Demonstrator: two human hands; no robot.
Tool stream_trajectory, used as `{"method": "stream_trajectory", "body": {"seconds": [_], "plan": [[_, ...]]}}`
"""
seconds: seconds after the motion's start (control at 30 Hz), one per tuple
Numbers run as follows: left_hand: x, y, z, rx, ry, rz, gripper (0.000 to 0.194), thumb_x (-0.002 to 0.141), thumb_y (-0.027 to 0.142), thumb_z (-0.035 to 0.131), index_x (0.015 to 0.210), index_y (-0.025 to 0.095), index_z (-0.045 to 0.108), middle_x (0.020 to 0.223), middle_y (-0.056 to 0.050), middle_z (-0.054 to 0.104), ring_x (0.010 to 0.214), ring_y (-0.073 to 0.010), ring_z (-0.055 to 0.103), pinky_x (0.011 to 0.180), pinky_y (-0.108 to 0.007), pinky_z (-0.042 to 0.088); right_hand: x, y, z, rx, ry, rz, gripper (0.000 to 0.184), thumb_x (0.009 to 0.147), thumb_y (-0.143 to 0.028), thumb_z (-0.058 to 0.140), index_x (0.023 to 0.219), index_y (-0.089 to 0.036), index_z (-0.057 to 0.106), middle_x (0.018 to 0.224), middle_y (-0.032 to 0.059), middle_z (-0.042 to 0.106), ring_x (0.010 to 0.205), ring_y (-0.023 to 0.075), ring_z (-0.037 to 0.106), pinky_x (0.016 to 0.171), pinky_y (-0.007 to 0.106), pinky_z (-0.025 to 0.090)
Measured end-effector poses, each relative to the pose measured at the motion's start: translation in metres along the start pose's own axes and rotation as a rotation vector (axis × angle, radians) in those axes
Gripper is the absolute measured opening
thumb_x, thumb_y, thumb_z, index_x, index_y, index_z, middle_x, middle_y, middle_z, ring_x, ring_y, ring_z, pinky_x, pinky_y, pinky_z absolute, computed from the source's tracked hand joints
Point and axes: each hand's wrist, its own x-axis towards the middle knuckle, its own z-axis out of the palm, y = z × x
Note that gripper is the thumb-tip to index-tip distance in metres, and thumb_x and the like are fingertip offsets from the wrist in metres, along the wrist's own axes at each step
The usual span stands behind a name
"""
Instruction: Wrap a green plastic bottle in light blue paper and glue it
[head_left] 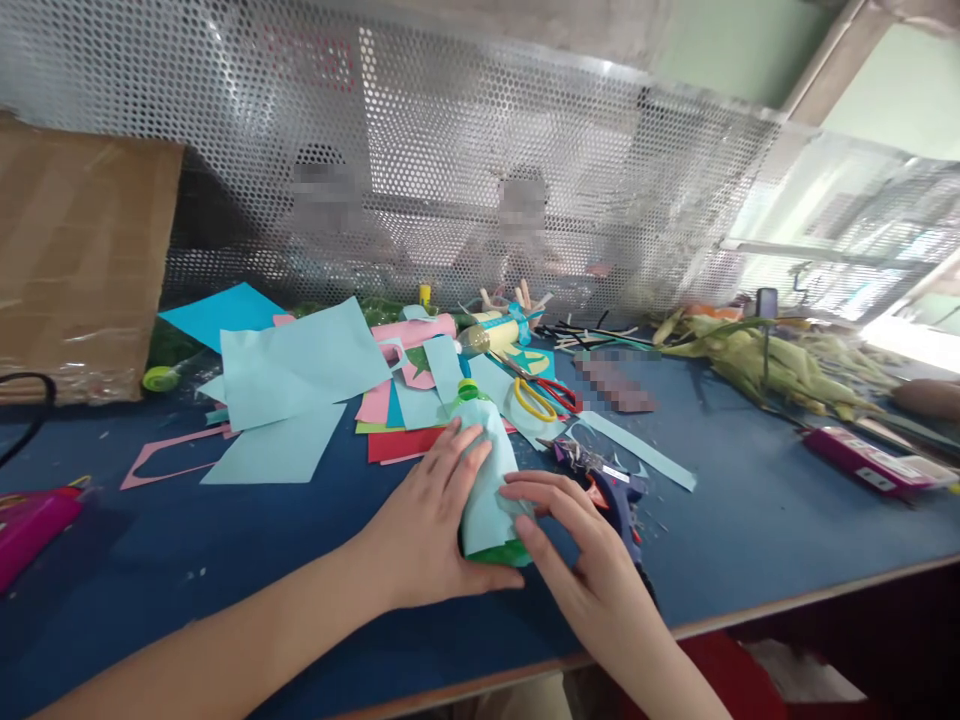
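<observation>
A green plastic bottle (499, 555) lies before me near the table's front edge, its green cap (467, 388) pointing away. Light blue paper (484, 490) is wrapped around its body, leaving green showing at the base. My left hand (442, 510) grips the bottle from the left, fingers over the paper and thumb under the base. At the right side, the thumb and fingers of my right hand (574, 535) close on the paper's edge. A dark blue glue gun (611, 485) lies just beyond my right hand, partly hidden by it.
Yellow-handled scissors (534, 398) and red-handled scissors (561, 393) lie behind the bottle. Paper sheets (300, 365) spread to the left. Corn husks (780, 365) and a magenta box (862, 460) are at right. A cardboard sheet (82, 260) stands left; perforated metal mesh (450, 150) rises behind.
</observation>
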Motion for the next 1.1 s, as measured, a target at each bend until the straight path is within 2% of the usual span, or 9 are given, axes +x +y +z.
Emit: {"method": "stream_trajectory", "body": {"seconds": [0.07, 0.13, 0.23, 0.27, 0.37, 0.53, 0.73, 0.87, 1.1], "plan": [[0.001, 0.000, 0.002, 0.043, 0.036, 0.011, 0.094, 0.080, 0.065, 0.059, 0.151, 0.021, 0.016, 0.150, -0.021, 0.035, 0.142, -0.0423, 0.025, 0.108, -0.062, 0.034, -0.001, 0.001, -0.006, 0.020, -0.015, -0.003, 0.024, 0.097, -0.031, 0.047, 0.114, -0.026, 0.063, 0.120, 0.0066, 0.066, 0.113, 0.0207, 0.060, 0.094, 0.034, 0.050], [0.001, 0.000, 0.003, 0.067, 0.052, 0.003, 0.081, 0.084, 0.059, 0.057, 0.149, 0.024, 0.023, 0.150, -0.018, 0.035, 0.141, -0.0425, 0.025, 0.107, -0.062, 0.035, -0.002, 0.006, -0.019, -0.004, 0.051, 0.084, 0.026, 0.097, -0.037, 0.045, 0.112, -0.025, 0.064, 0.113, 0.0067, 0.069, 0.103, 0.0204, 0.065, 0.083, 0.031, 0.054], [0.003, 0.000, 0.001, 0.083, 0.040, 0.014, 0.074, 0.085, 0.057, 0.056, 0.147, 0.025, 0.030, 0.149, -0.018, 0.035, 0.140, -0.0443, 0.027, 0.105, -0.064, 0.037, -0.002, 0.022, -0.049, -0.284, 0.294, 0.415, 0.035, 0.091, -0.055, 0.048, 0.084, -0.024, 0.063, 0.079, 0.0042, 0.071, 0.069, 0.0206, 0.067, 0.055, 0.028, 0.049], [0.003, 0.001, 0.000, 0.086, 0.032, 0.023, 0.073, 0.086, 0.055, 0.057, 0.146, 0.024, 0.031, 0.148, -0.019, 0.036, 0.139, -0.0444, 0.029, 0.104, -0.064, 0.038, -0.002, 0.028, -0.059, -0.420, 0.307, 0.508, 0.040, 0.086, -0.061, 0.050, 0.075, -0.024, 0.061, 0.069, 0.0030, 0.069, 0.063, 0.0214, 0.065, 0.054, 0.029, 0.048], [0.005, 0.001, -0.003, 0.088, 0.014, 0.031, 0.070, 0.087, 0.053, 0.056, 0.145, 0.023, 0.033, 0.147, -0.020, 0.038, 0.138, -0.0447, 0.030, 0.103, -0.064, 0.039, 0.000, 0.046, -0.076, -0.624, 0.091, 0.686, 0.052, 0.079, -0.072, 0.047, 0.057, -0.025, 0.054, 0.055, 0.0033, 0.064, 0.056, 0.0250, 0.063, 0.052, 0.033, 0.045], [0.004, -0.005, -0.001, 0.082, 0.017, 0.023, 0.070, 0.085, 0.055, 0.057, 0.146, 0.028, 0.035, 0.150, -0.015, 0.036, 0.138, -0.0444, 0.030, 0.104, -0.065, 0.037, 0.006, 0.056, -0.070, -0.693, 0.020, 0.673, 0.056, 0.071, -0.077, 0.052, 0.047, -0.027, 0.049, 0.051, 0.0066, 0.064, 0.052, 0.0267, 0.062, 0.048, 0.034, 0.043], [0.003, -0.010, -0.005, 0.112, 0.000, 0.042, 0.073, 0.083, 0.060, 0.057, 0.145, 0.028, 0.037, 0.150, -0.014, 0.037, 0.138, -0.0420, 0.030, 0.107, -0.063, 0.035, 0.004, 0.060, -0.071, -0.633, 0.012, 0.687, 0.043, 0.075, -0.058, 0.055, 0.047, -0.026, 0.054, 0.047, 0.0030, 0.061, 0.049, 0.0223, 0.059, 0.045, 0.030, 0.038], [0.006, -0.005, -0.010, 0.112, -0.029, 0.045, 0.071, 0.085, 0.058, 0.055, 0.144, 0.024, 0.038, 0.147, -0.018, 0.039, 0.136, -0.0407, 0.033, 0.105, -0.061, 0.039, -0.004, 0.063, -0.079, -0.397, 0.100, 0.740, 0.043, 0.076, -0.059, 0.052, 0.057, -0.022, 0.063, 0.051, 0.0021, 0.062, 0.053, 0.0217, 0.060, 0.049, 0.030, 0.042], [0.007, -0.003, -0.012, 0.096, -0.058, 0.038, 0.074, 0.083, 0.063, 0.054, 0.143, 0.021, 0.038, 0.147, -0.021, 0.037, 0.136, -0.0415, 0.032, 0.104, -0.063, 0.038, 0.004, 0.061, -0.086, 0.654, 0.397, 0.760, 0.030, 0.065, -0.039, 0.080, 0.084, -0.018, 0.072, 0.078, 0.0065, 0.075, 0.070, 0.0195, 0.070, 0.064, 0.025, 0.060]]}}
